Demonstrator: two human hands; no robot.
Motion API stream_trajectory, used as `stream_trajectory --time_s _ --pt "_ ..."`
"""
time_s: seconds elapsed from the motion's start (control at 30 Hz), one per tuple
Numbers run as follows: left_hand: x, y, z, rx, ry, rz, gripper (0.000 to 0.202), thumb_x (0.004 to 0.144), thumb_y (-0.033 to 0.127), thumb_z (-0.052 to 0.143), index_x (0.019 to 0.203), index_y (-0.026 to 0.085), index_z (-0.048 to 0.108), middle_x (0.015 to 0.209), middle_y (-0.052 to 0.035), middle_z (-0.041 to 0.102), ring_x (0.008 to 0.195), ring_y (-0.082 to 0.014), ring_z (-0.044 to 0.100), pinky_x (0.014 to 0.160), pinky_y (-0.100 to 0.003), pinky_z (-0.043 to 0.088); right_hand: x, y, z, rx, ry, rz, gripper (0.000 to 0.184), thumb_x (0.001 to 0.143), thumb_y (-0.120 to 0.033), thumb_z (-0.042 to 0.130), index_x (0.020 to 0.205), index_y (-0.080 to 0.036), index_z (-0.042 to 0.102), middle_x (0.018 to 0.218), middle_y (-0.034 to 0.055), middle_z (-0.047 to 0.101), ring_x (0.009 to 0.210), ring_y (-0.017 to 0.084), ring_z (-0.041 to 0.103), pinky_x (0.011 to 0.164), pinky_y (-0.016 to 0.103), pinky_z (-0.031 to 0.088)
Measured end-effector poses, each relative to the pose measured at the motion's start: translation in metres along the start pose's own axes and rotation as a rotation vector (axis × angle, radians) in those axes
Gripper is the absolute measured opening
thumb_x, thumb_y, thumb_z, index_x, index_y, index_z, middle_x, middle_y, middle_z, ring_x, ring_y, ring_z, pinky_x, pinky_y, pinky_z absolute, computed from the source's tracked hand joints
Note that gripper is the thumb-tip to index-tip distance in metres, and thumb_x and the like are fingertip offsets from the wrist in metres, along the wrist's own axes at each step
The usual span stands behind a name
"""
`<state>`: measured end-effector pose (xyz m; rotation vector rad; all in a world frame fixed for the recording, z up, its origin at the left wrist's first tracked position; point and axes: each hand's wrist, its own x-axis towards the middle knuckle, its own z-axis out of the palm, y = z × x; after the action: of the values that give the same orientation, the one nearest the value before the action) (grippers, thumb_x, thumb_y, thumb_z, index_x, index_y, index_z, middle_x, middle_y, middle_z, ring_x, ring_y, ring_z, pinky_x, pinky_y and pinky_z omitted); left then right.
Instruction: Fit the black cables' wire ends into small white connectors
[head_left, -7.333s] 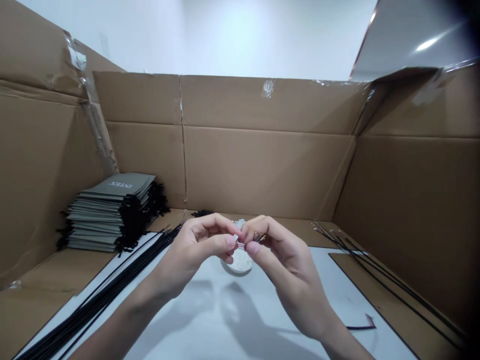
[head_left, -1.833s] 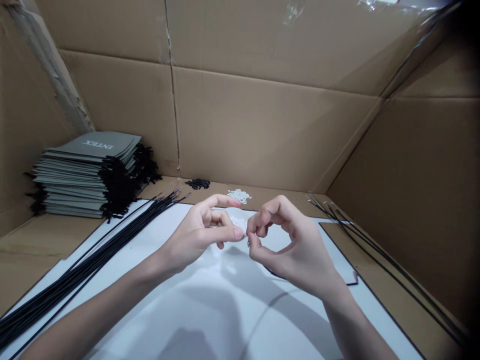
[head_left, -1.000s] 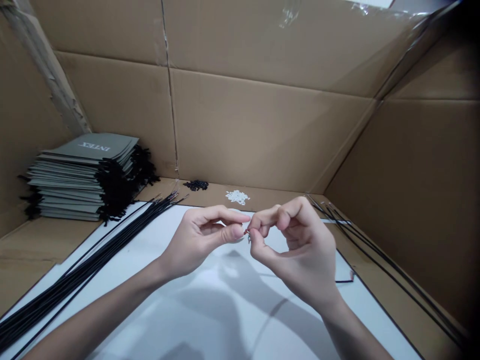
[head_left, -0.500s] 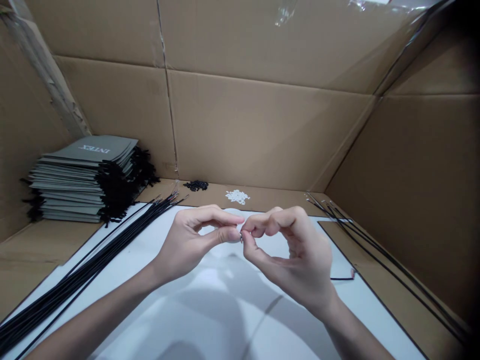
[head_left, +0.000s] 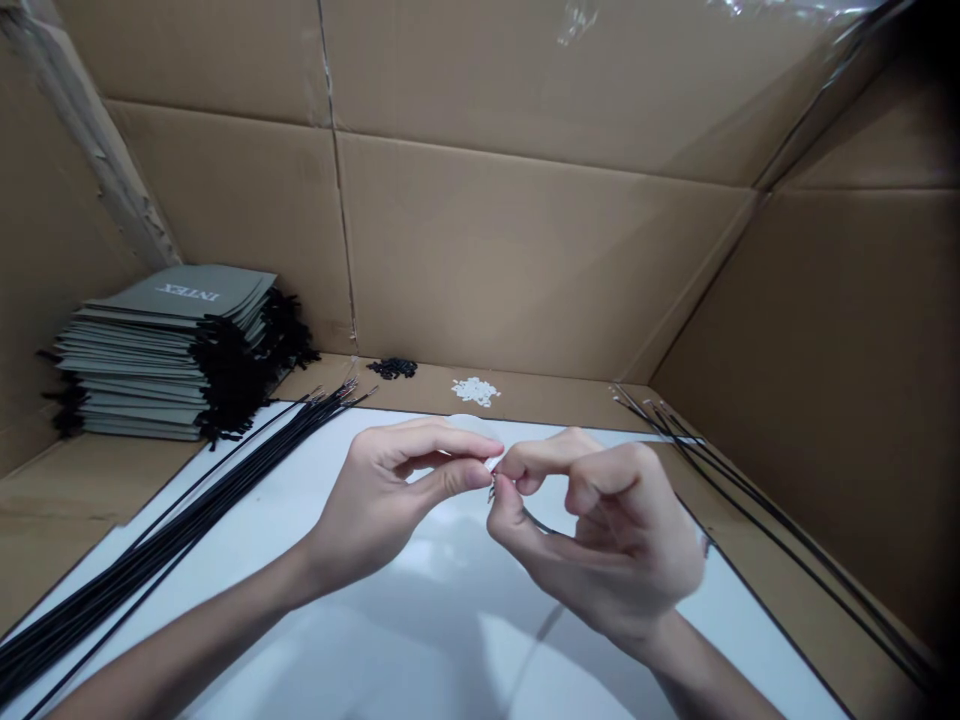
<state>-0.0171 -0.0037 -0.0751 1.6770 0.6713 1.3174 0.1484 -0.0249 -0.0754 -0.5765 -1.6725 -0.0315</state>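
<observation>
My left hand and my right hand meet fingertip to fingertip over a white sheet. Each hand is closed in a pinch. Between the fingertips is a tiny part on the end of a thin black cord; the cord runs under my right hand. What the left pinch holds is too small to name. A small white dish shows just behind the left fingers.
A long bundle of black cords lies on the left. Several more cords lie at the right. A stack of grey folded bags stands at the back left. Small heaps of black pieces and white pieces lie by the cardboard back wall.
Both hands stay joined at the fingertips. My right hand has curled tighter and dropped a little lower and to the right; it is slightly blurred.
</observation>
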Motion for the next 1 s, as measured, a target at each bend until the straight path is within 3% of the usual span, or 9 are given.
stream_trajectory --time_s 0.13,0.33,0.6,0.8,1.0 --pt "-0.0013 0.0029 0.0003 0.017 0.059 0.026 0.019 0.082 0.014 0.079 0.091 0.030 0.082 0.087 0.0035 0.079 0.080 -0.0105 0.071 0.072 -0.015 0.057 0.0002 -0.0021 0.0005 0.011 0.014 0.075 0.038 0.075 0.003 0.064 0.081 -0.024 0.038 0.068 -0.0041 0.062 0.058 0.013 0.062 0.054 0.028 0.055" --pt "-0.0036 0.0081 0.0013 -0.121 0.032 -0.140 0.012 0.081 0.019 0.081 0.088 0.029 0.083 0.087 0.0018 0.079 0.081 -0.0129 0.073 0.072 -0.016 0.060 0.0009 -0.0029 0.0011 0.036 0.019 0.114 0.039 0.075 0.002 0.065 0.080 -0.025 0.038 0.069 -0.0035 0.062 0.059 0.013 0.061 0.053 0.029 0.055" --pt "-0.0043 0.0084 -0.0005 0.019 0.092 -0.123 0.010 0.082 0.024 0.080 0.089 0.029 0.082 0.092 0.0017 0.080 0.085 -0.0128 0.072 0.073 -0.016 0.059 -0.0001 0.0009 -0.0015 0.041 -0.047 0.135 0.036 0.078 0.001 0.066 0.087 -0.024 0.043 0.074 -0.0009 0.066 0.064 0.015 0.065 0.058 0.031 0.057" --pt "-0.0055 0.0104 0.0014 0.029 0.110 -0.179 0.018 0.080 0.014 0.077 0.095 0.022 0.071 0.073 0.0040 0.075 0.070 -0.0098 0.069 0.067 -0.015 0.057 -0.0049 0.0024 0.0002 -0.144 -0.130 0.024 0.037 0.079 0.003 0.061 0.086 -0.026 0.039 0.069 -0.0046 0.062 0.058 0.013 0.058 0.054 0.027 0.054" --pt "-0.0003 0.0090 0.0019 -0.149 0.069 -0.288 0.023 0.077 0.015 0.078 0.091 0.019 0.060 0.065 0.0051 0.068 0.059 -0.0075 0.061 0.057 -0.014 0.051 -0.0050 0.0032 -0.0016 -0.122 -0.148 -0.035 0.038 0.079 0.004 0.060 0.085 -0.026 0.038 0.068 -0.0042 0.062 0.055 0.012 0.054 0.050 0.026 0.053"
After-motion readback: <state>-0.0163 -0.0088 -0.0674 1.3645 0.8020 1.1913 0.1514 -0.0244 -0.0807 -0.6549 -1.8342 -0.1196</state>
